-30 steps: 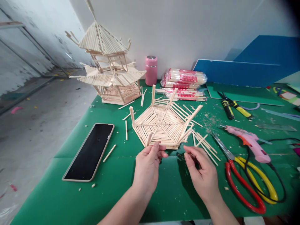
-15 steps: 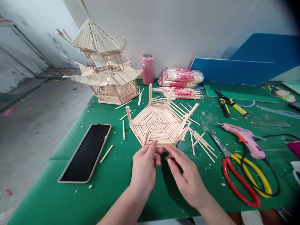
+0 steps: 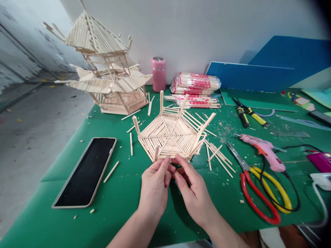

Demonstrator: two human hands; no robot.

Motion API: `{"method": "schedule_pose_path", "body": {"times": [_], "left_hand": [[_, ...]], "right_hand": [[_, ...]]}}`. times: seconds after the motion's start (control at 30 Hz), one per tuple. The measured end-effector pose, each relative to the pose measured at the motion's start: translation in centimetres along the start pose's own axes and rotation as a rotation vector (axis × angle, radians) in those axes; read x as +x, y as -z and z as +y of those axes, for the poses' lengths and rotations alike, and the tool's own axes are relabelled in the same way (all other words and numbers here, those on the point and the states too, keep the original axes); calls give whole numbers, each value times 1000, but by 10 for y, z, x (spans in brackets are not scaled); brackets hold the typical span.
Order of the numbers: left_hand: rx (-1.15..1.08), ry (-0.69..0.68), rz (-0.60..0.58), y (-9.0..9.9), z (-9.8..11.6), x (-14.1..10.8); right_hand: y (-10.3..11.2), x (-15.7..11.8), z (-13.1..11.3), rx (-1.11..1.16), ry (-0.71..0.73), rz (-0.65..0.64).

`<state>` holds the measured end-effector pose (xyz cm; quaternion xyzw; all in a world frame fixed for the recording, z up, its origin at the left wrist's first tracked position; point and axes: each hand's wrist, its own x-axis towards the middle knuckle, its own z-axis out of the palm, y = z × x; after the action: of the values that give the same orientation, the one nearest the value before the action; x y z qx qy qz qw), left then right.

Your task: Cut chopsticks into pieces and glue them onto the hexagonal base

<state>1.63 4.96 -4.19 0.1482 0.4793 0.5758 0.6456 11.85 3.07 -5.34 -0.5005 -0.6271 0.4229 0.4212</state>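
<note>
A flat hexagonal base of wooden sticks lies on the green table, with short upright posts at its corners. My left hand is at its near edge, thumb and fingers pinched together beside the near-left post. Close against it, my right hand has its fingers curled at the same edge, the fingertips near those of my left hand. Whatever lies between the fingertips of either hand is too small or hidden to make out.
A stick pagoda stands at the back left, beside a pink bottle and wrapped sticks. A phone lies left; loose sticks, scissors, a glue gun and pliers lie right.
The view has shifted, so most things appear slightly farther left. My right hand has come closer to my left hand, and its thumb and fingers have drawn together.
</note>
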Motion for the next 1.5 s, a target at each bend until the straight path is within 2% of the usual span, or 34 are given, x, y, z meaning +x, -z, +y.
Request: {"method": "schedule_pose_path", "body": {"times": [1.5], "left_hand": [[-3,-4,19,0,0,1]], "right_hand": [[1,1,1,-69,68,5]]}}
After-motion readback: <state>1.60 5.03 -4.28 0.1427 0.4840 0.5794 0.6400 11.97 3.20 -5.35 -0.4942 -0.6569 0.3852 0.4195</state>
